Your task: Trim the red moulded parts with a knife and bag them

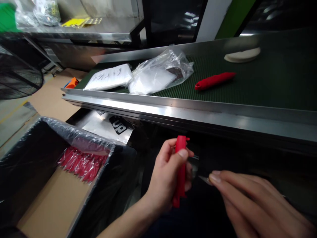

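Head view: left hand [166,172] grips red handle [181,177] upright; right hand [250,203] pinches small blade [204,179]. We steady handle, pinch flat sides only.

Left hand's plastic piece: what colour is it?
The plastic piece is red; head view shows it best.

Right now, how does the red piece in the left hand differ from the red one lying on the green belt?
The held red piece stands nearly upright, gripped by the left hand; the belt red piece lies flat, untouched, on the green belt. Fingers cover part of the held red piece; the belt red piece shows whole. Both are red, long and slim.
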Available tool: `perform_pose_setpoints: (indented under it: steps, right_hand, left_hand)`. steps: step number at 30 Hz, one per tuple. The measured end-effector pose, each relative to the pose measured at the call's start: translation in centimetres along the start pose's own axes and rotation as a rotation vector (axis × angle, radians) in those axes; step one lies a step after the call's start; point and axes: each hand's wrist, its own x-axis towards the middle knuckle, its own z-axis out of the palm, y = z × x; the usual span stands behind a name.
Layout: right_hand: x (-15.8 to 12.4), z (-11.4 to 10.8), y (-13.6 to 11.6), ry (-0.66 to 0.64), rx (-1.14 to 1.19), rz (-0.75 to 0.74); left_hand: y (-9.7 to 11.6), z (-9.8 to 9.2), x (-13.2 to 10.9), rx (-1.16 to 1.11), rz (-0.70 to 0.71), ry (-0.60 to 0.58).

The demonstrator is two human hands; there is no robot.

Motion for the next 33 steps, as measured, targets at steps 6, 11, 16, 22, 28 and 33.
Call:
perform_pose_setpoints:
  steps: [6,11,16,22,28,33]
  right_hand:
    - [2.4,0.4,0.4,0.018,-0.051,0.109]
    - [2.8,0.4,0.4,0.063,-0.093,0.073]
    - [2.5,0.4,0.6,0.076,-0.102,0.046]
    - [1.8,0.5,1.4,0.049,-0.083,0.048]
    - [1.6,-0.5,2.2,0.221,-0.079,0.221]
    - [1.7,-0.1,0.8,0.119,0.036,0.142]
  left_hand:
    - [-0.7,-0.3,-1.5,0.108,-0.096,-0.107]
    - [-0.8,-0.1,-1.8,0.123,-0.081,-0.097]
    - [-1.1,0.1,-1.8,0.129,-0.063,-0.080]
    - [-1.2,0.3,-1.8,0.078,-0.098,-0.097]
    - [-1.8,0.0,-2.5,-0.036,-0.080,-0.206]
    - [-1.9,-0.3,-2.0,-0.066,-0.102,-0.233]
